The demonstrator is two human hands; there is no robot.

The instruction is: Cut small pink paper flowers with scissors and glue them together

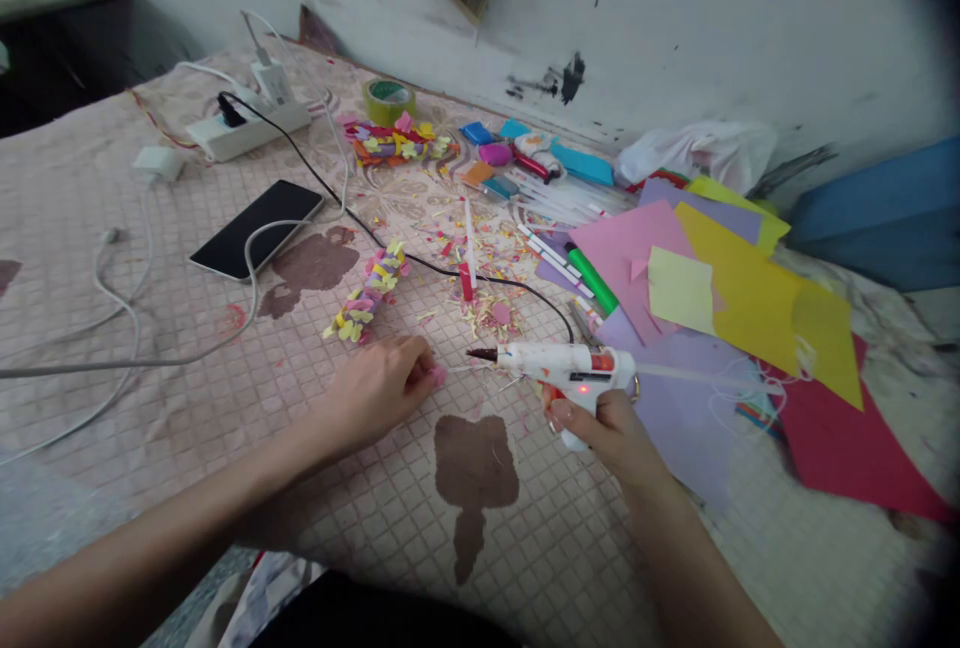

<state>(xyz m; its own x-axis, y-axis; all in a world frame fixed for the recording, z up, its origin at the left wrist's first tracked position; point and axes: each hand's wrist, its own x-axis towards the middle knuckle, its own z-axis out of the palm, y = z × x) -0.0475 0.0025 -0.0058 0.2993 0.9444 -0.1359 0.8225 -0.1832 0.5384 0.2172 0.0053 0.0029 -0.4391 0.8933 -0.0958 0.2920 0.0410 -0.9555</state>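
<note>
My right hand point(600, 428) grips a white hot glue gun point(559, 366) by its handle, nozzle pointing left, a red light glowing on its body. My left hand point(382, 388) rests on the patterned cloth with its fingers pinched on a small pink paper piece point(437, 376), a short way left of the nozzle. A stick wrapped in yellow and pink paper petals point(369, 290) lies just beyond my left hand. A red-tipped white stick point(467, 258) lies among paper scraps behind the gun.
Coloured paper sheets point(720, 298) spread at the right, with markers point(592, 278) beside them. A black phone point(256, 228), a white power strip point(247, 128) with cables, a green tape roll point(388, 98) and a pile of paper cut-outs point(394, 140) lie farther back near the wall.
</note>
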